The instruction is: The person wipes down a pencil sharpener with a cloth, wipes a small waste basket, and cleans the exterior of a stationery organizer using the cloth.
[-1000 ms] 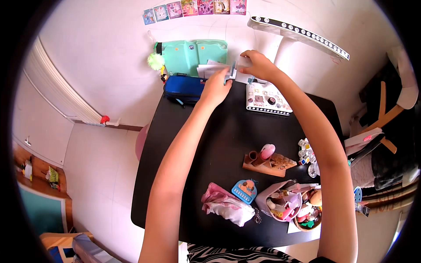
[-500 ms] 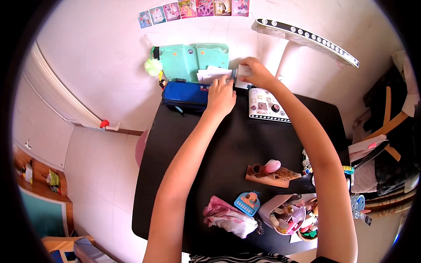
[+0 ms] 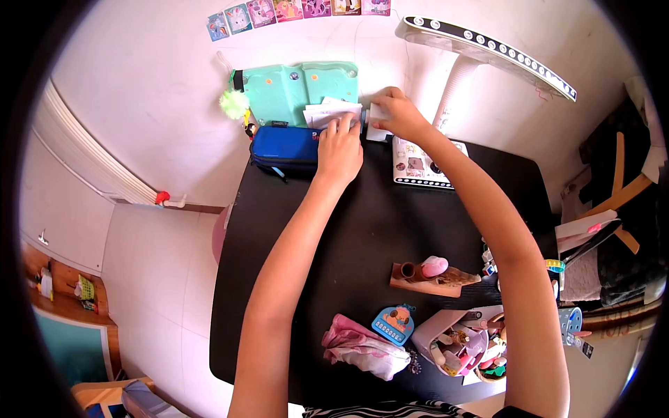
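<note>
Blue case (image 3: 284,145) and cloth (image 3: 364,350) lie on black table (image 3: 348,244).

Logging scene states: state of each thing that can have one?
Left hand: bent, at papers
Right hand: holding white item
Blue case: closure unclear
Mint holder: standing upright
Cloth: crumpled
Lavender bin: open-topped, filled
Desk lamp: head raised, lighting unclear

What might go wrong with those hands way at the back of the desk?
1. The left hand is right beside the white papers and the blue pencil case, so it might knock the papers loose.
2. The right hand has a white boxy item close to the desk lamp. The item might slip from that grip, or the hand could bump the lamp.
</note>
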`<action>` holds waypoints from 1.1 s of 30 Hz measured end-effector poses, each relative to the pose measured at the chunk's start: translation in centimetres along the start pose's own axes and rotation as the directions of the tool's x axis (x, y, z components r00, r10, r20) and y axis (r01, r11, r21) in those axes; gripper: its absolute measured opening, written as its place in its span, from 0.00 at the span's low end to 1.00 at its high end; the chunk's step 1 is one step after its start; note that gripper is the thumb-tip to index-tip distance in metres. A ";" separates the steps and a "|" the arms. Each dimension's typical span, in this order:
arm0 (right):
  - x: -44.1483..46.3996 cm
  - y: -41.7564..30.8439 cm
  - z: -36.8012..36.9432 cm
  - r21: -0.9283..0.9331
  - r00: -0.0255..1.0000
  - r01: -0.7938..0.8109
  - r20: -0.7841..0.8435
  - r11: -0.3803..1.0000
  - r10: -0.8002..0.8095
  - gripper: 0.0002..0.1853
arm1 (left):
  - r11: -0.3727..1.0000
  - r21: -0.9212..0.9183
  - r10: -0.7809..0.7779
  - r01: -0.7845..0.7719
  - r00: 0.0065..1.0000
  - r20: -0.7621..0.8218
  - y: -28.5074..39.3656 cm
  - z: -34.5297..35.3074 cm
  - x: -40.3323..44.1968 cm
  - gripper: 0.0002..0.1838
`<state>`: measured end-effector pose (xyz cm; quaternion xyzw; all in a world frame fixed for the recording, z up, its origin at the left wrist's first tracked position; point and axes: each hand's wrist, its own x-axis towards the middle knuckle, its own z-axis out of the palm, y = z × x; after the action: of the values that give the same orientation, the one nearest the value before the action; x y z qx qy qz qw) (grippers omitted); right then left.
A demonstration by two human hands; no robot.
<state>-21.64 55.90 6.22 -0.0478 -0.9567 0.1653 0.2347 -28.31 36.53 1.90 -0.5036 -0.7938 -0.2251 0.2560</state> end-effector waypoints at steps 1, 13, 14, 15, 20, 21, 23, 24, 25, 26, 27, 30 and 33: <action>0.0 0.0 0.1 0.004 1.000 -0.025 0.000 1.000 0.025 0.31 | 1.000 0.002 0.002 -0.002 1.000 -0.003 0.0 0.0 0.0 0.23; -1.3 -3.3 -2.4 -0.154 0.990 -0.130 -0.076 0.979 0.120 0.27 | 0.983 -0.182 -0.001 0.007 0.999 0.033 0.2 -2.2 -0.3 0.20; -1.4 -3.6 -2.8 -0.141 0.989 -0.132 -0.079 0.981 0.122 0.26 | 0.975 -0.223 -0.004 0.009 1.000 0.022 0.3 -2.7 -0.2 0.20; -1.4 -3.7 -3.1 -0.137 0.991 -0.105 -0.101 0.985 0.092 0.26 | 0.965 -0.262 -0.008 0.011 1.000 0.010 0.3 -3.1 -0.2 0.19; -2.9 -5.8 -5.7 -0.057 0.998 -0.004 -0.069 0.998 0.000 0.27 | 0.895 -0.445 -0.027 0.013 0.999 -0.025 0.7 -6.0 -0.9 0.17; -3.2 -6.3 -6.3 -0.030 0.999 0.011 -0.042 0.999 -0.012 0.27 | 0.865 -0.502 -0.041 0.024 0.999 -0.022 0.9 -6.2 -1.3 0.17; -3.7 -7.6 -7.5 -0.005 1.000 0.000 0.014 1.000 0.000 0.32 | 0.799 -0.600 -0.065 0.037 0.998 -0.026 0.9 -6.8 -1.7 0.17; -4.1 -8.2 -7.8 0.044 1.000 0.016 -0.003 0.999 -0.016 0.33 | 0.745 -0.665 -0.070 0.052 0.998 0.000 0.9 -7.3 -1.8 0.18; -4.7 -8.8 -7.9 0.097 1.000 0.027 -0.015 0.995 -0.026 0.35 | 0.708 -0.704 -0.095 0.060 0.995 -0.011 1.0 -7.8 -2.0 0.18; -4.9 -9.1 -8.6 0.152 0.997 0.012 0.077 0.988 -0.024 0.38 | 0.665 -0.743 -0.123 0.073 0.992 -0.012 1.2 -8.1 -2.3 0.18; -5.2 -9.3 -8.8 0.182 0.994 0.051 0.090 0.982 -0.068 0.40 | 0.615 -0.783 -0.153 0.091 0.988 -0.005 1.7 -8.4 -2.7 0.18; -6.7 -12.6 -11.3 0.182 0.987 0.028 0.151 0.983 -0.057 0.42 | 0.509 -0.855 -0.162 0.101 0.987 0.020 2.7 -11.6 -4.3 0.22; -8.5 -16.8 -14.8 0.259 0.967 0.033 0.237 0.965 -0.096 0.39 | 0.506 -0.846 -0.116 0.166 0.986 0.123 3.2 -16.9 -6.4 0.26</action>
<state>-7.50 43.04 20.55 0.0349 -0.9507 0.2826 0.1231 -20.01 23.03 11.15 -0.5036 -0.6256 -0.5925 -0.0632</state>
